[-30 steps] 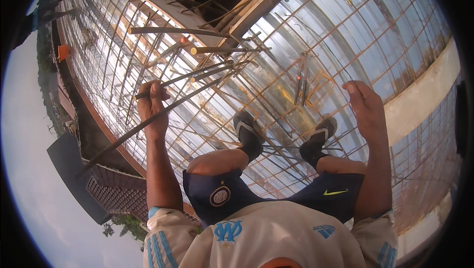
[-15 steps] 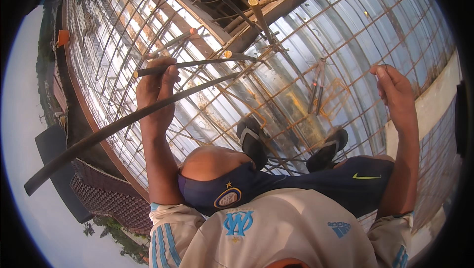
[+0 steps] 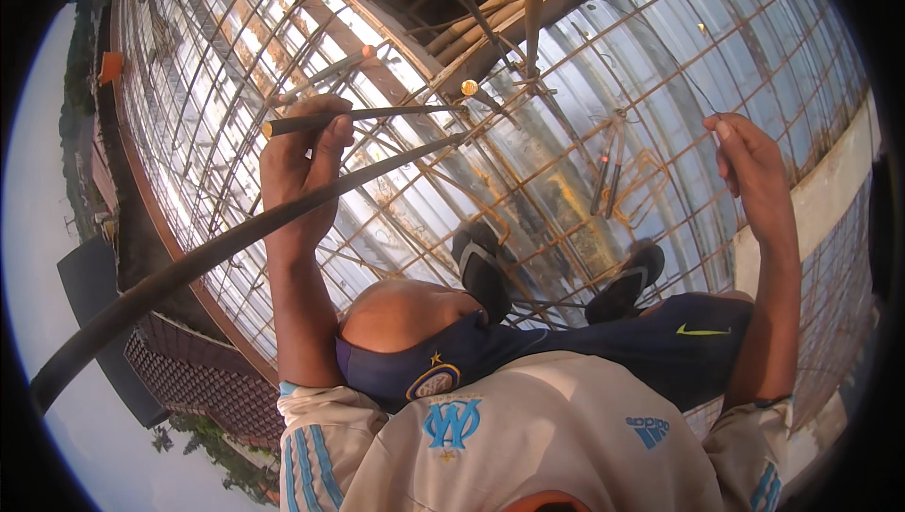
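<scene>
My left hand (image 3: pixel 306 149) is closed around a dark steel rebar (image 3: pixel 405 110) near its cut end. A longer, thicker-looking rebar (image 3: pixel 226 240) slants past my left forearm toward the lower left. On the other side, my right hand (image 3: pixel 752 156) is raised over the mesh, thumb and fingertips pinched on a thin tie wire (image 3: pixel 699 95). Between the hands, a pair of pincers (image 3: pixel 607 173) with dark handles and red marks lies on the rusty rebar mesh (image 3: pixel 556 246).
More rebars stand up near a corner, among them a pale-tipped one (image 3: pixel 534 22). Corrugated metal sheets (image 3: pixel 650 50) lie beneath the mesh. A wood-edged opening (image 3: pixel 396 3) lies ahead. My sandalled feet (image 3: pixel 481 267) rest on the grid; a pale ledge (image 3: pixel 830 177) runs along the right.
My left hand and its rebar have shifted slightly right and up. The standing rebars also appear farther right. The wire at my right fingertips shows more clearly now.
</scene>
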`<state>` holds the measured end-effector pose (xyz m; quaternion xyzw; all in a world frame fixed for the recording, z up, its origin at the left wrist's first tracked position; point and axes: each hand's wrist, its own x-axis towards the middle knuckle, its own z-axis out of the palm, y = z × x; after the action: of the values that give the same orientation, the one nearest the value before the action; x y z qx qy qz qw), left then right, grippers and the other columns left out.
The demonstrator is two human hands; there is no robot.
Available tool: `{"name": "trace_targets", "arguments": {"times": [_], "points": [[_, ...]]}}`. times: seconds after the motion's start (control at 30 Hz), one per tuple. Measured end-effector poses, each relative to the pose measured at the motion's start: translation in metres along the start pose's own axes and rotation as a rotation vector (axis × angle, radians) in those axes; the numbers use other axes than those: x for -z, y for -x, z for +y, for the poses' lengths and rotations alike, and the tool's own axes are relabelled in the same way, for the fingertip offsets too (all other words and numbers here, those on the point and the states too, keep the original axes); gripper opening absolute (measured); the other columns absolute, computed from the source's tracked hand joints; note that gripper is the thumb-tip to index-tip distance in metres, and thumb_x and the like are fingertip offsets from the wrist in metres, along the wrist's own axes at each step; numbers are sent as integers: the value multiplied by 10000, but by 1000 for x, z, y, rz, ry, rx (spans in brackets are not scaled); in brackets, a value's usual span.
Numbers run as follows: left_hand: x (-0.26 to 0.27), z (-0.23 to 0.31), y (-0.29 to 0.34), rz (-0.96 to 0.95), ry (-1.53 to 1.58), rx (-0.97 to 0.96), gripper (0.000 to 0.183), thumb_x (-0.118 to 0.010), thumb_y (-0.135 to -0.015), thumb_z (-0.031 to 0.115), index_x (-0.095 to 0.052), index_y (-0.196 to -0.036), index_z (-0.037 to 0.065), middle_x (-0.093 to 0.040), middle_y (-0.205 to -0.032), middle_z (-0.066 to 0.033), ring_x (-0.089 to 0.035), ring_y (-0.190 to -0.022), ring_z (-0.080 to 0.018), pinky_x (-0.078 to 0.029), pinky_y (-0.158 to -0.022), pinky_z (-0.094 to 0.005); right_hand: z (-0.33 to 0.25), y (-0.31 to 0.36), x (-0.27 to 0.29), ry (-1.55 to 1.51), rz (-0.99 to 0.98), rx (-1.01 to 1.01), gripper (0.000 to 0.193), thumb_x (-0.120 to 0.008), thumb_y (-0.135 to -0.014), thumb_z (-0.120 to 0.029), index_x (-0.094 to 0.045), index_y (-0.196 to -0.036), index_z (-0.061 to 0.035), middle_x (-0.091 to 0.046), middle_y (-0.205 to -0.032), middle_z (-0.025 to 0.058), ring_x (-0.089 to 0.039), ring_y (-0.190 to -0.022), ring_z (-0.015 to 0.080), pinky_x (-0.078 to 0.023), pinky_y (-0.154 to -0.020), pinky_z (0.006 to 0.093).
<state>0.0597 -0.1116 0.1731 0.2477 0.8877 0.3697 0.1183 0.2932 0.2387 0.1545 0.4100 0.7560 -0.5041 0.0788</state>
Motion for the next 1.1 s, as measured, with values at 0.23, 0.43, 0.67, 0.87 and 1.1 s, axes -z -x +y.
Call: {"name": "trace_targets", "arguments": {"times": [0.23,0.43,0.67,0.87,1.1], "points": [[5,-2,4,-70,14,-31,196,-625,-931,178,-651,-1025,9,-666,-803,-87,-607,-734,-148,-481,-672,-298,3,-9,-3,44,-57,-30,283,-537,-960,-278,-658,-1074,-48,-465,-651,-38,-402,-567,43,-334,-523,210],[4,-4,6,-34,11,5,222,-634,-930,192,-653,-1048,5,-673,-808,-96,-633,-776,-149,-493,-701,-287,-10,-5,-9,-3,-25,-11,266,-525,-953,-224,-643,-1099,-35,-482,-668,-30,-421,-588,50,-350,-536,215],[0,-35,7,-60,379,150,355,-636,-931,262,-603,-1177,9,-662,-917,-71,-627,-828,-145,-506,-720,-281,6,-7,-2,50,5,43,254,-543,-943,-213,-641,-1082,-25,-497,-681,-22,-431,-599,48,-357,-536,219],[-76,-221,17,-279,79,599,344,-546,-963,306,-596,-1142,18,-647,-905,-80,-614,-755,-144,-495,-617,-288,17,-10,5,110,14,13,257,-555,-942,-238,-645,-1065,-31,-495,-681,-23,-447,-611,42,-360,-524,218],[-141,-366,51,-31,183,769,506,-622,-882,409,-663,-1028,-74,-697,-829,-174,-678,-740,-241,-521,-669,-352,23,-9,7,145,-15,-3,252,-556,-940,-238,-636,-1037,-20,-488,-670,-26,-445,-603,43,-357,-521,216]]}}
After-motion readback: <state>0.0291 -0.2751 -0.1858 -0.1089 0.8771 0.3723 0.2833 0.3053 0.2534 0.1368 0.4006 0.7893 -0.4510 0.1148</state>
